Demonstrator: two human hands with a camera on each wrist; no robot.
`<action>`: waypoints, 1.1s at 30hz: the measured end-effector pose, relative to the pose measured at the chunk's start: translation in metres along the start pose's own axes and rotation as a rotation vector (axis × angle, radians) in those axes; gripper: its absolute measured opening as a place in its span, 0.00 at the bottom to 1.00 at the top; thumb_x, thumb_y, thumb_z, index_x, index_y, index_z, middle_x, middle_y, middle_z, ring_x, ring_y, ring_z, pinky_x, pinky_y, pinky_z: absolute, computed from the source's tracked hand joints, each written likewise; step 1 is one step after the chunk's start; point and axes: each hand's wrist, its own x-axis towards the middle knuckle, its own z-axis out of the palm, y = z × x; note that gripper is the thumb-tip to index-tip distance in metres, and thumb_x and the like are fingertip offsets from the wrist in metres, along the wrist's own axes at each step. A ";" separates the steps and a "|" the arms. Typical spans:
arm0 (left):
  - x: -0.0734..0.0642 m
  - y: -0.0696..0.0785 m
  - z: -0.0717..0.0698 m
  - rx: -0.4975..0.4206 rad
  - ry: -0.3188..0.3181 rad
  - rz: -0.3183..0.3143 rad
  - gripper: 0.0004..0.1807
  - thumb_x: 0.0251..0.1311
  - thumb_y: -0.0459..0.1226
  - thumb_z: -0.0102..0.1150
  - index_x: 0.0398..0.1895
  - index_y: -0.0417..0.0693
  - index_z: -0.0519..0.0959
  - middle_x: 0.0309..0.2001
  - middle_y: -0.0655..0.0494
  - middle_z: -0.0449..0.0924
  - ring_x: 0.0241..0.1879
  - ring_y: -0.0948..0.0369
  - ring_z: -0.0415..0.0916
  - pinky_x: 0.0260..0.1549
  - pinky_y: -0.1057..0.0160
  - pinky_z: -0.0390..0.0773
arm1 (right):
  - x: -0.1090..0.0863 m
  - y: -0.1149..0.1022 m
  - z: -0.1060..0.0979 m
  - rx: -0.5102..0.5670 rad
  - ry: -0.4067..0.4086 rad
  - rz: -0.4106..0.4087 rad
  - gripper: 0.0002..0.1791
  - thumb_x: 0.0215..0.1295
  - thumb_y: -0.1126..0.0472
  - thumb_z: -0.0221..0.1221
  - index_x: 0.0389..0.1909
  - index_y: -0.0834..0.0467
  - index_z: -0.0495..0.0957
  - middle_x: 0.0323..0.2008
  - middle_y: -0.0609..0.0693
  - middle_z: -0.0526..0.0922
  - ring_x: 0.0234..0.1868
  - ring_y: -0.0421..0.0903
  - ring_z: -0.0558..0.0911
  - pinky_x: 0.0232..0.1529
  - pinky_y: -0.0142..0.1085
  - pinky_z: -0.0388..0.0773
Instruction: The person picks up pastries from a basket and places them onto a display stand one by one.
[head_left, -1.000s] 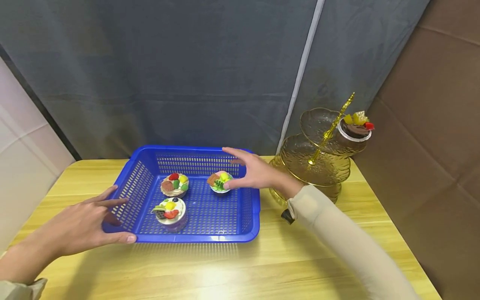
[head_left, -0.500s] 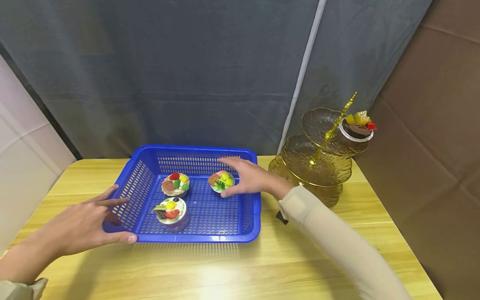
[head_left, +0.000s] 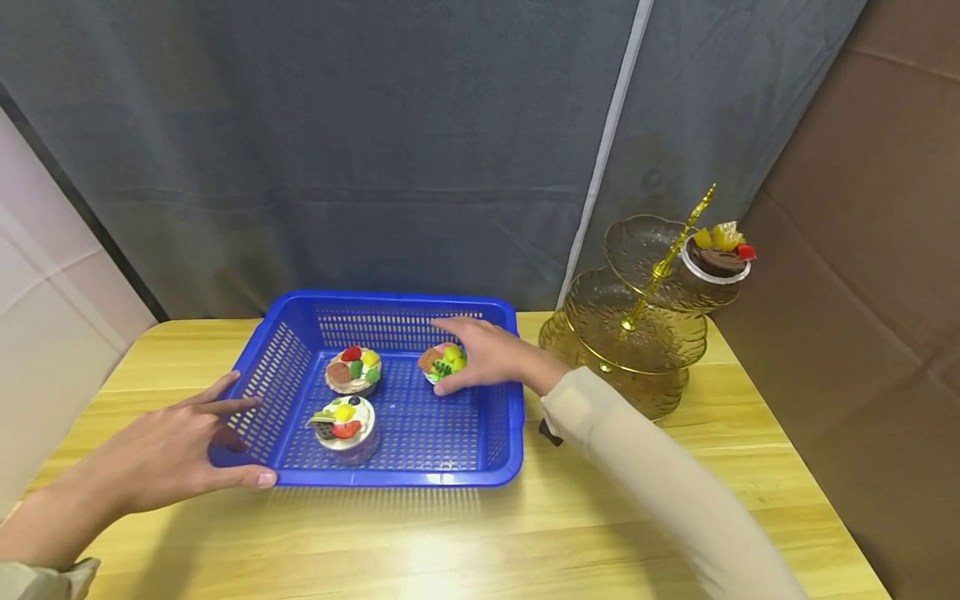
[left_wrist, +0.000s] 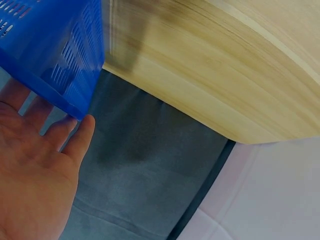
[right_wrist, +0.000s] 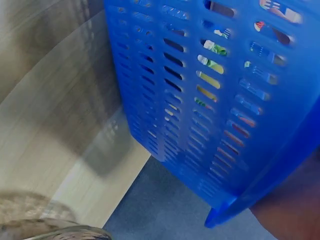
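Note:
A blue plastic basket (head_left: 397, 477) stands on the table with several toy cupcakes in it. One cupcake (head_left: 442, 363), topped with green, yellow and brown pieces, sits toward the right. My right hand (head_left: 483, 354) reaches over the right rim, thumb on its near side and index finger beyond its far side. Whether they touch it cannot be seen. On the left lie a cupcake (head_left: 354, 371) with red, yellow and green toppings and a white-creamed cup (head_left: 347, 427). My left hand (head_left: 161, 458) rests at the basket's left front corner, fingers spread, thumb on the front rim.
A three-tier amber glass stand (head_left: 637, 333) with a gold rod stands to the right of the basket. A chocolate cupcake (head_left: 716, 260) sits on its top tier. The wooden table (head_left: 420, 550) extends in front; a grey curtain (head_left: 375, 150) hangs behind.
My right hand has shifted slightly left and nearer the front, bringing the thumb to the near side of the cupcake. The left hand stays at the basket corner.

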 end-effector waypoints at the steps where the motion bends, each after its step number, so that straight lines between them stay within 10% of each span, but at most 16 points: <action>1: 0.000 0.000 0.000 0.000 0.000 0.001 0.28 0.47 0.67 0.66 0.31 0.54 0.90 0.61 0.38 0.77 0.72 0.33 0.53 0.40 0.36 0.78 | 0.001 -0.001 0.000 0.003 -0.002 0.001 0.55 0.52 0.40 0.72 0.76 0.55 0.57 0.74 0.52 0.62 0.76 0.50 0.59 0.73 0.43 0.55; 33: 0.000 0.000 -0.001 -0.007 0.021 0.004 0.28 0.46 0.67 0.67 0.31 0.54 0.90 0.60 0.40 0.78 0.72 0.34 0.54 0.41 0.37 0.78 | 0.022 -0.007 0.010 0.013 -0.123 0.050 0.54 0.50 0.51 0.76 0.75 0.58 0.59 0.69 0.56 0.70 0.72 0.52 0.64 0.72 0.43 0.58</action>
